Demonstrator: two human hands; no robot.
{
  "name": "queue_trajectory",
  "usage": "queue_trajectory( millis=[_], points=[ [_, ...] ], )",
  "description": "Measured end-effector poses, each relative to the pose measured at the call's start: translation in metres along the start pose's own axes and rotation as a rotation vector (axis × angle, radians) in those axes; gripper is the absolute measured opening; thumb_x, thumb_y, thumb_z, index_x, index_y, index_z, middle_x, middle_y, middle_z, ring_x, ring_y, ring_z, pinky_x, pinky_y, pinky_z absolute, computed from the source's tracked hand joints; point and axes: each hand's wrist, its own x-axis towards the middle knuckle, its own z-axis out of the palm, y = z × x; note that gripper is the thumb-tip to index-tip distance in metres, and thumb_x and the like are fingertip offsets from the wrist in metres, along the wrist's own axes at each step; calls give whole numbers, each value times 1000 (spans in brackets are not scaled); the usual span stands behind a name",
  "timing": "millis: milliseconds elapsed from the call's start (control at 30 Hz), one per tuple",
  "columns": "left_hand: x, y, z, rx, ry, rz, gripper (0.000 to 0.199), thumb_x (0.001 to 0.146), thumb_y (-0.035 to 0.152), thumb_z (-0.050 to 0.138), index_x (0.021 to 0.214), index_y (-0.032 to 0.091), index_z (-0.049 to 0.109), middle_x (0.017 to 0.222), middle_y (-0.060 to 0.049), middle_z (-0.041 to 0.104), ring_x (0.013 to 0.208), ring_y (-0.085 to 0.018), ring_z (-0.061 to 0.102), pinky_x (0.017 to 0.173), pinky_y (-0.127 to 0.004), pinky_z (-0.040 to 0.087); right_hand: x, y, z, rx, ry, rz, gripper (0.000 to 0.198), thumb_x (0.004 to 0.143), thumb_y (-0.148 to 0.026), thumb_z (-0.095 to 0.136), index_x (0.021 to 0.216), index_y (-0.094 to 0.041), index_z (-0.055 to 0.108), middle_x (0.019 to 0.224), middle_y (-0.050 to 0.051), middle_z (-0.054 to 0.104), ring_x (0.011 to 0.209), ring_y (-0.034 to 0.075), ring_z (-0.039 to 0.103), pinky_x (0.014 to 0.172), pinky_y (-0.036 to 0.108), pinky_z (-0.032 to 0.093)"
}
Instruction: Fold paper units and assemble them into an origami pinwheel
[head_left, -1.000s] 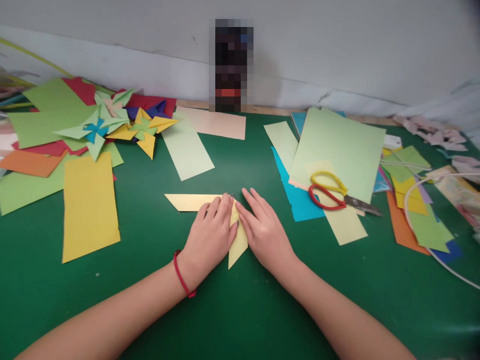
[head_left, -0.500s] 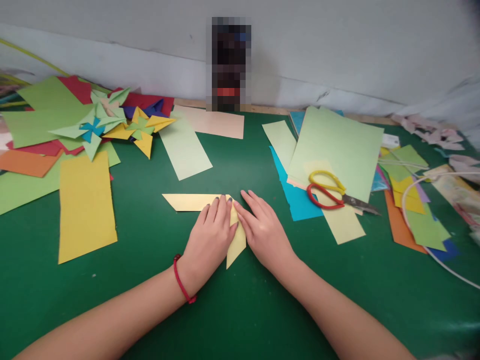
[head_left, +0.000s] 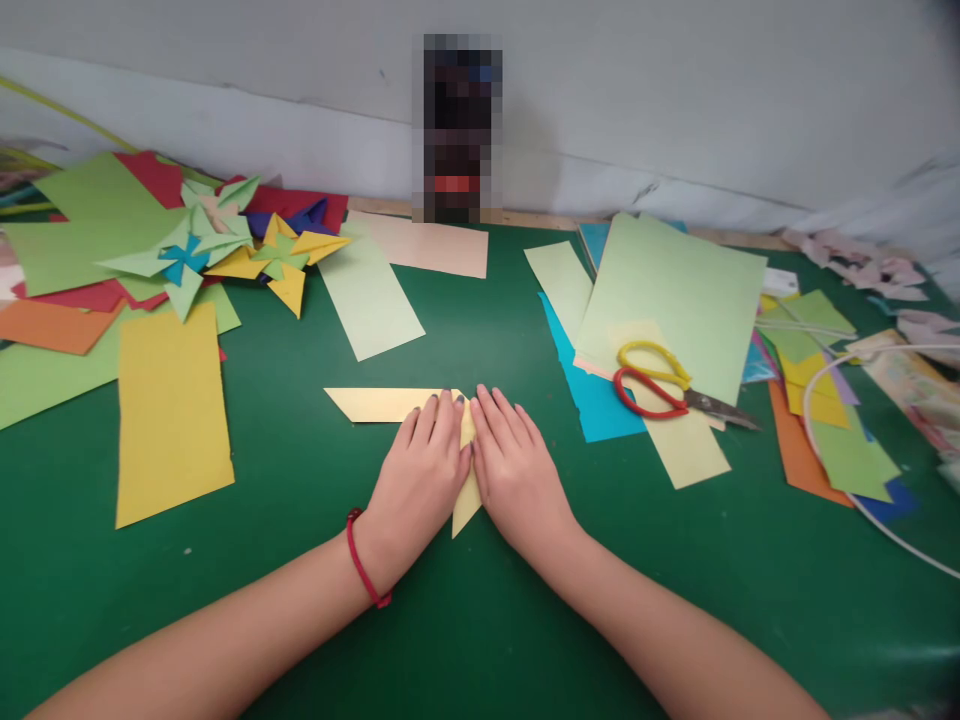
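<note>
A pale yellow folded paper strip (head_left: 367, 405) lies on the green table, with one arm pointing left and the other bent down toward me. My left hand (head_left: 424, 460) rests flat over the bend, fingers stretched out and pressing on the paper; a red cord bracelet (head_left: 362, 565) circles its wrist. Against it on the right, my right hand (head_left: 517, 460) lies flat with extended fingers along the right edge of the downward arm. Between the hands only a narrow part of the paper shows, and its pointed lower end sticks out below. The corner is partly hidden under the fingers.
Scissors (head_left: 682, 390) with red and yellow handles lie on pale green sheets (head_left: 675, 290) to the right. A yellow sheet (head_left: 174, 415) and folded paper pinwheels (head_left: 281, 255) are on the left. A white cable (head_left: 810, 420) loops at far right. A blurred upright object (head_left: 457, 130) stands against the wall.
My right hand has shifted slightly left onto the right edge of the paper, its fingers now closer together. My left hand and the paper have stayed in place.
</note>
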Motion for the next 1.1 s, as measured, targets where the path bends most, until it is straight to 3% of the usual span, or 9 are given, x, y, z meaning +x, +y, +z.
queue_trajectory(
  millis=[333,767,1100],
  points=[
    [0,0,1,-25,19,-10,41,91,20,33,124,1,49,131,-23,45,121,-34,42,98,-46,37,4,-1,-6,31,-17,45,43,91,-17,31,131,-6,44,141,14,36,132,26,30,106,44,32],
    [-1,1,-2,-10,-10,-14,44,91,19,33,129,-1,43,132,-24,44,122,-34,41,98,-45,37,-7,-14,-3,-88,-38,75,49,90,-14,29,138,-5,29,146,15,22,134,30,24,105,51,29],
    [-1,1,-2,-1,-44,-8,47,86,8,31,132,-1,37,135,-23,40,126,-32,37,100,-45,37,-17,-28,-6,-94,-15,30,51,87,-9,29,137,-2,30,142,18,31,133,30,27,106,49,30]
  ],
)
